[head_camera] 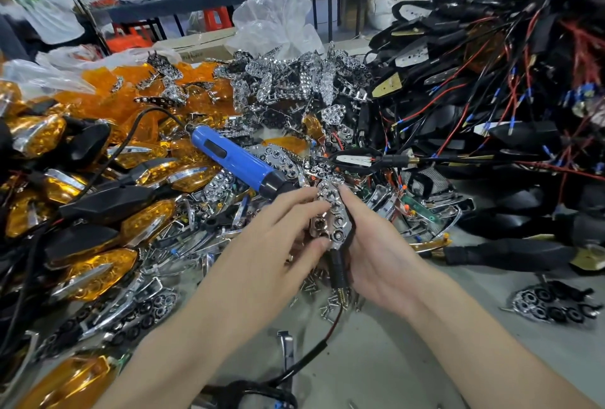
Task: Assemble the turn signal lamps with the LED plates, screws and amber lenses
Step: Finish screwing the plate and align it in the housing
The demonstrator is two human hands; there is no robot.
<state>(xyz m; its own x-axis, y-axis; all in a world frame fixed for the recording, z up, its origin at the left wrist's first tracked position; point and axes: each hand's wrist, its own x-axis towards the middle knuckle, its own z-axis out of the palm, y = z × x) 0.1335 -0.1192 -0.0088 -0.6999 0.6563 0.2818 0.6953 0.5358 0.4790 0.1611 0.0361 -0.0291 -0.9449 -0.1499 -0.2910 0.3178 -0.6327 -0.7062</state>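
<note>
Desk [386,363] grey, heaped with lamp parts on three sides. Both grips meet at centre, just near of the heaps.

Right grip [376,255], a bare hand with palm turned left, cradles a lamp [339,273] from the right and behind. Its fingers curl round the black body, one fingertip showing at the top edge. Chrome LED plate [335,215] sits face-up in that lamp.

Left grip [275,245] released, fingers nearly straight. Fingertips press the LED plate's far left edge, thumb presses its near end.

Lamp's black stem hangs down between the two grips, brass thread at its end. A red-and-black wire [314,353] runs on toward the near edge.

Screws [327,302] lie scattered on the desk under the grips. Blue screwdriver [235,160] lies on the heap just left and far of the left grip, black nose toward the fingers, cord looping off left.

Loose amber lenses [104,81] far left. Loose chrome plates [294,81] far centre. Finished lamps [98,209], amber fronts on, piled at left. Black housings [491,58] with red and black leads stacked high on the right. Spare plate [550,307] lies alone on the desk, near right. Clear bag [275,16] stands behind the plates.

Whether any screw is seated in the held LED plate: cannot tell.
</note>
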